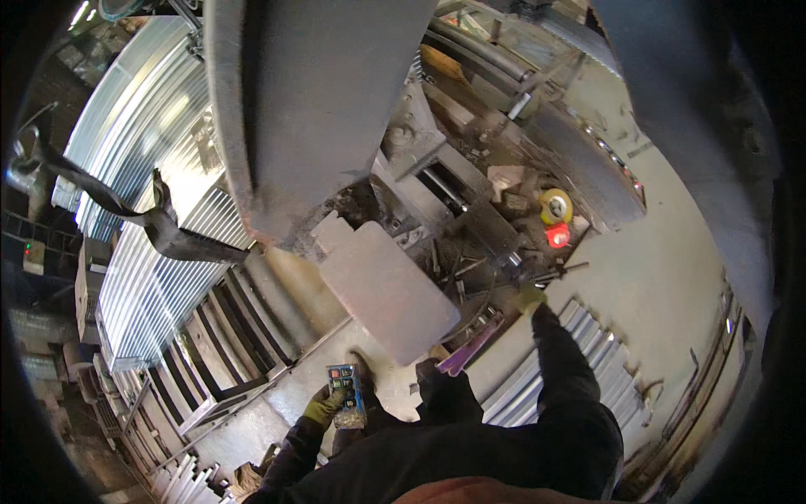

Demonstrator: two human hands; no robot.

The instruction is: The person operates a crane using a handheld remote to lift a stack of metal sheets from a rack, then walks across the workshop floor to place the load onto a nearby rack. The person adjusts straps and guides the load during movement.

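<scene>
Below & L of the grey plate (pixel 390 290): gloved L hand (pixel 320 407) closed round one side of a flat pack (pixel 344 388), colour-printed face up. Prob. a side grip to leave most of that face uncovered; held low near the body, likely to be clear of the grimy machine bed (pixel 485 225). R arm (pixel 564 357) stretched fwd, gloved R hand (pixel 531 297) at near edge of bed, beside loose rods (pixel 468 267) & bits. R glove blurred: can't tell if wide, narrow or holding sth. Yellow roll (pixel 556 207) next to red-orange item (pixel 557 235) farther along, prob. parked there for easy reach. Metal tubes (pixel 600 359) side by side under R arm, presumably lined up for neat stacking. Purple item (pixel 468 350) just off the plate's lower corner; use unclear.
</scene>
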